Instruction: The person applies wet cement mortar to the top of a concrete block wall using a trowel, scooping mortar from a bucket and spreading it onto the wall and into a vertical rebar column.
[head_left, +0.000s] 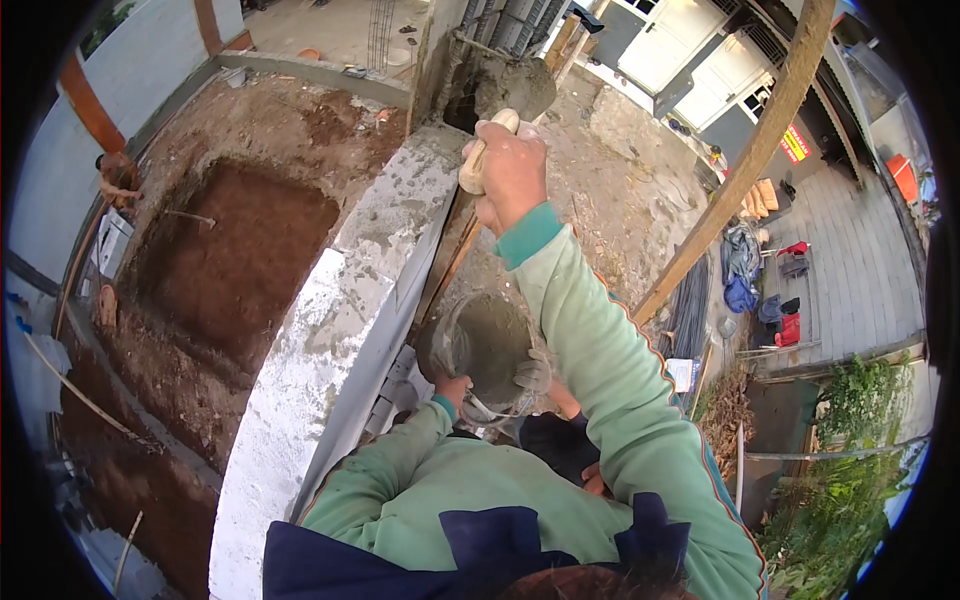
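My right hand [518, 172] is closed around the pale wooden handle of a trowel [513, 88]. Its blade, coated in wet grey mortar, reaches over the far end of the wall top, beside a column. Below that arm, close to my body, is a round bucket [436, 342] with grey mortar [488, 350] inside and smears on its rim. My left hand [454, 389] grips the bucket's near left side; some of its fingers are hidden. White block wall [335, 320] runs along my left, with rough mortar spread on its far part.
Left of the wall lies a squarish dug pit [240, 260] in brown soil. A slanted wooden pole [740, 160] crosses on the right. An upright column [432, 60] stands at the wall's far end. Dark rods [688, 310] and clothes [740, 265] lie to the right.
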